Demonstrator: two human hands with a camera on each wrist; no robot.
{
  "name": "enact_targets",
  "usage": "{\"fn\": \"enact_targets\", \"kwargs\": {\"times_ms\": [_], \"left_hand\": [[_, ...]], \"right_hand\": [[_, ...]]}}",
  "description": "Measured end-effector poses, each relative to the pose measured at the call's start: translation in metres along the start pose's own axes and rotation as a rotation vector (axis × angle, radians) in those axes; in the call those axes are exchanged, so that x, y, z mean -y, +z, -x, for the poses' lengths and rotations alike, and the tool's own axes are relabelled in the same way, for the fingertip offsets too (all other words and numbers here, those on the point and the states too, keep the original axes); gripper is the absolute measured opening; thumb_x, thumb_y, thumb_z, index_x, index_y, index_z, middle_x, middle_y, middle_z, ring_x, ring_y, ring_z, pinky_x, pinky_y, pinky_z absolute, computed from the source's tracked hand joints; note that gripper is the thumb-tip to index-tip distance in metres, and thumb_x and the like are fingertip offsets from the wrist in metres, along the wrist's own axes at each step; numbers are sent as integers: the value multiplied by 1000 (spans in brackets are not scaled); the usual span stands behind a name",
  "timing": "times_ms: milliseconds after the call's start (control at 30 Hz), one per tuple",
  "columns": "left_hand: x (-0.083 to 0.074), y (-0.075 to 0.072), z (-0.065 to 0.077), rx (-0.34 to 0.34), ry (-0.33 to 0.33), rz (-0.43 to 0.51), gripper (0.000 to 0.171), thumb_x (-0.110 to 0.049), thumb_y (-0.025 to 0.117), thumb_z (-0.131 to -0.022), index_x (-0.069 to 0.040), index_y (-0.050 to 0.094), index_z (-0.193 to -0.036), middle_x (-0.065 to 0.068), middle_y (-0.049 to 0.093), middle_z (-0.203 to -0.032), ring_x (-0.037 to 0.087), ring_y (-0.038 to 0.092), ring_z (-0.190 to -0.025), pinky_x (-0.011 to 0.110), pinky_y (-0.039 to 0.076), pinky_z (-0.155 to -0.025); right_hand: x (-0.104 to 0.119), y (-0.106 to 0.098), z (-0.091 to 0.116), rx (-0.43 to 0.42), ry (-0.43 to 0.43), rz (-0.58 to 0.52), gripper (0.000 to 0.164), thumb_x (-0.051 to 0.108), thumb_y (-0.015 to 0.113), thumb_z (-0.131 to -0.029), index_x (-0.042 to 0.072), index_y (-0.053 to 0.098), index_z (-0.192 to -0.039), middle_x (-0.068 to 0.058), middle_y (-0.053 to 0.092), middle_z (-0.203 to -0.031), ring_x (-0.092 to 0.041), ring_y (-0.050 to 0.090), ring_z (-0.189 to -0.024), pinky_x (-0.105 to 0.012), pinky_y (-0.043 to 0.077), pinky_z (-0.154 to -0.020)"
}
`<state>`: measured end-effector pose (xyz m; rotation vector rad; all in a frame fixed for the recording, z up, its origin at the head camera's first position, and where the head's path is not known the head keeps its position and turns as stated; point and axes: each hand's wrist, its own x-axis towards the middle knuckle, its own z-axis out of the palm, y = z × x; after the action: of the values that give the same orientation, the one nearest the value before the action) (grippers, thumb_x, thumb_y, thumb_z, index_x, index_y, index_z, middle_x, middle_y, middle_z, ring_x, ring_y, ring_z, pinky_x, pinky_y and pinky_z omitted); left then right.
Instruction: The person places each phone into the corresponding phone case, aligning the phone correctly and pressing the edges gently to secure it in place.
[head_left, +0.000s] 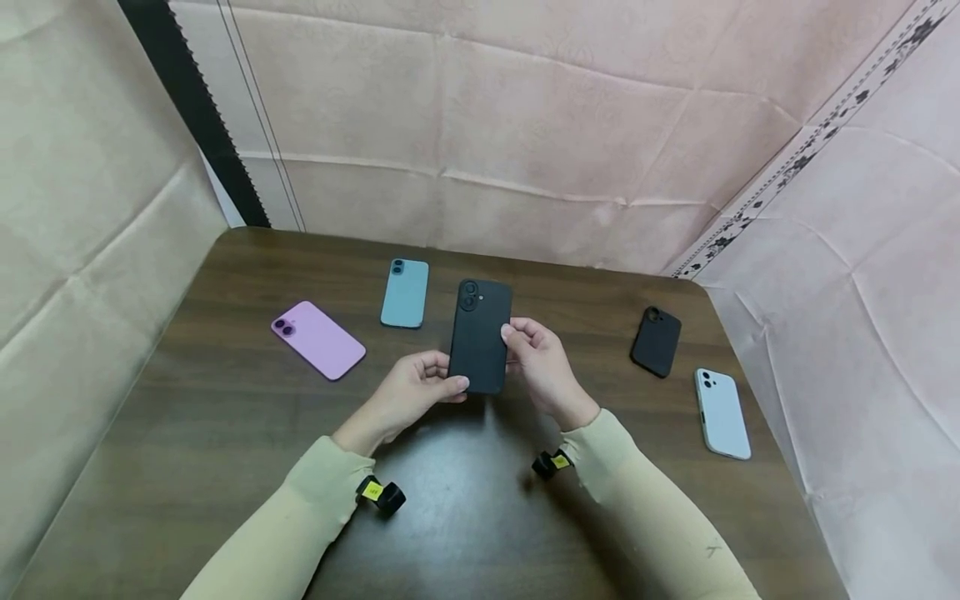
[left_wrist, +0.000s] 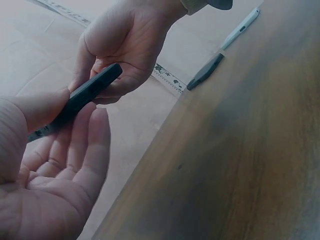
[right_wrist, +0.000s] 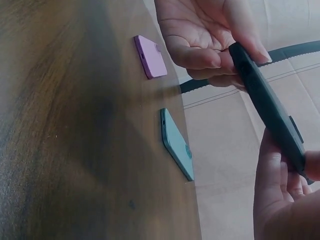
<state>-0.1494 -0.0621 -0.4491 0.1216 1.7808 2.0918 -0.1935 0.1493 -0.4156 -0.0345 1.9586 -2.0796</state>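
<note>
A black smartphone [head_left: 481, 337] is held up over the middle of the table, its back and camera lenses toward the head view. My left hand [head_left: 415, 387] pinches its lower left edge between thumb and fingers. On the opposite long edge, my right hand [head_left: 546, 367] grips it with the thumb on the back and fingers behind. Edge-on, the black phone [left_wrist: 82, 97] shows between both hands in the left wrist view. The right wrist view shows the same phone [right_wrist: 270, 107] above the tabletop. Its front side is hidden in the head view.
On the brown wooden table [head_left: 225, 433] lie a purple phone [head_left: 318, 340] at left and a teal phone [head_left: 405, 293] behind the hands. To the right are a smaller black phone [head_left: 656, 342] and a pale blue phone [head_left: 723, 414]. Cloth walls [head_left: 540, 125] surround the table.
</note>
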Motion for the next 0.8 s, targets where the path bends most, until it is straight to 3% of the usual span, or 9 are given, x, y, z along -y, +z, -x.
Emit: {"fn": "enact_targets", "kwargs": {"times_ms": [267, 567, 800], "left_hand": [[5, -3, 1, 7, 52, -15, 25, -12, 73, -88, 3, 62, -105, 16, 68, -105, 28, 68, -89, 41, 54, -83], [8, -4, 1, 39, 28, 36, 39, -26, 72, -89, 2, 60, -114, 17, 65, -111, 38, 63, -102, 43, 53, -86], [8, -4, 2, -46, 97, -25, 33, -24, 69, -92, -1, 63, -115, 17, 66, -104, 28, 66, -90, 47, 54, -83]], "right_hand": [[2, 1, 2, 43, -38, 13, 26, 23, 55, -100, 1, 58, -115, -12, 70, -96, -23, 67, -80, -41, 55, -74], [-5, 2, 4, 7, -28, 17, 26, 21, 55, -101, 1, 59, -116, -10, 70, -92, -21, 66, -75, -41, 54, -71], [-10, 4, 5, 28, -41, -15, 28, 23, 57, -99, 1, 59, -116, -10, 71, -93, -22, 68, -77, -39, 54, -70]]}}
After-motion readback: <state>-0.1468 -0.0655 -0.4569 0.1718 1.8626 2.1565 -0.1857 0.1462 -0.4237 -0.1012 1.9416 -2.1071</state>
